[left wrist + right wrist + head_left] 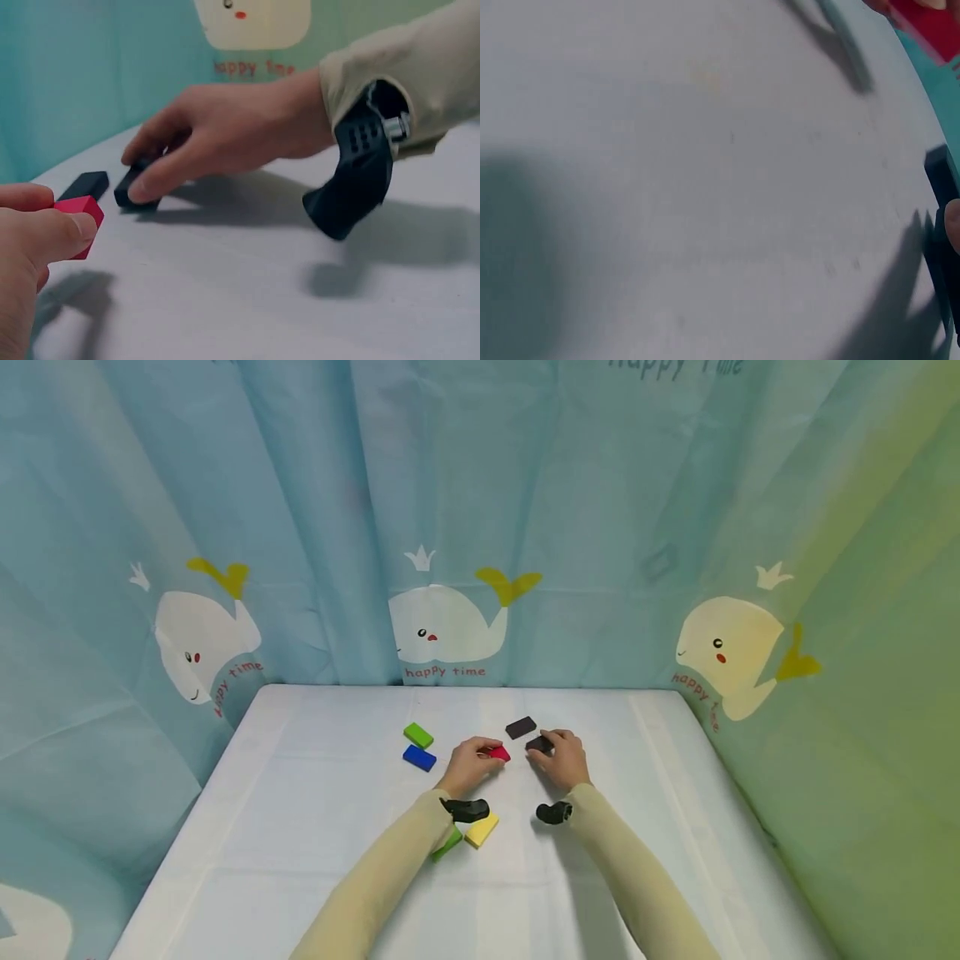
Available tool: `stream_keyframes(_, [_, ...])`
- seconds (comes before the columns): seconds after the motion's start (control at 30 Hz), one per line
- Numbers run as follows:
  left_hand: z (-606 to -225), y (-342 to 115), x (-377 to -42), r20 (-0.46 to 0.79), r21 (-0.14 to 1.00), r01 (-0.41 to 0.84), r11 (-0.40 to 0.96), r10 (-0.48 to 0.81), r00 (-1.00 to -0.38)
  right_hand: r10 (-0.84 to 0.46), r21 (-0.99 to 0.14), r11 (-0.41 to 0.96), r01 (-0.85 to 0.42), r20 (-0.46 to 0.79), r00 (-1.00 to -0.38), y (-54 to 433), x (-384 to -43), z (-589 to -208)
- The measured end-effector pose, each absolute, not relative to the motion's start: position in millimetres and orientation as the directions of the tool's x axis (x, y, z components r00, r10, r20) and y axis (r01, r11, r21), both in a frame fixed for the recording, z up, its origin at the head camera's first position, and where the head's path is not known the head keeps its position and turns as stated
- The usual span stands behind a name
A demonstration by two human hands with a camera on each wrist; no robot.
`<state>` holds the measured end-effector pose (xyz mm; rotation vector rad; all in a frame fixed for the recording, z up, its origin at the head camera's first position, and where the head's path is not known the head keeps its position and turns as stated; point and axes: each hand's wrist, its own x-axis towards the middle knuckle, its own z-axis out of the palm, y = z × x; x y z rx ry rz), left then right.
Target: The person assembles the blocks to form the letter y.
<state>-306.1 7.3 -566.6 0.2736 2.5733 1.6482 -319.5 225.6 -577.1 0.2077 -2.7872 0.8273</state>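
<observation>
In the head view my left hand [469,766] pinches a red block [498,753] between thumb and fingers. The left wrist view shows the same red block [84,217] held over the table, with a shadow beneath. My right hand [564,760] pinches a black block [537,744] at the table surface; the thumb and fingers of that right hand [225,131] straddle the black block [135,191] in the left wrist view. Just beyond lies a second black block [521,727]. In the right wrist view only a thumb edge and part of a black block [943,262] show.
Left of my hands lie a light green block [417,735] and a blue block [419,757]. Nearer me are a yellow block [482,831] and a green block [447,843], partly hidden by my left sleeve. A whale-print curtain [322,527] hangs behind the white table [300,827].
</observation>
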Motion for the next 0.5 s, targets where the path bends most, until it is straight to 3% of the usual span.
stream_keyframes(0.5, [-578, 37, -304, 0.123, 0.891, 0.220, 0.397, 0.255, -0.959, -0.034, -0.589, 0.772, -0.238, 0.337, -0.941, 234, -309, -563])
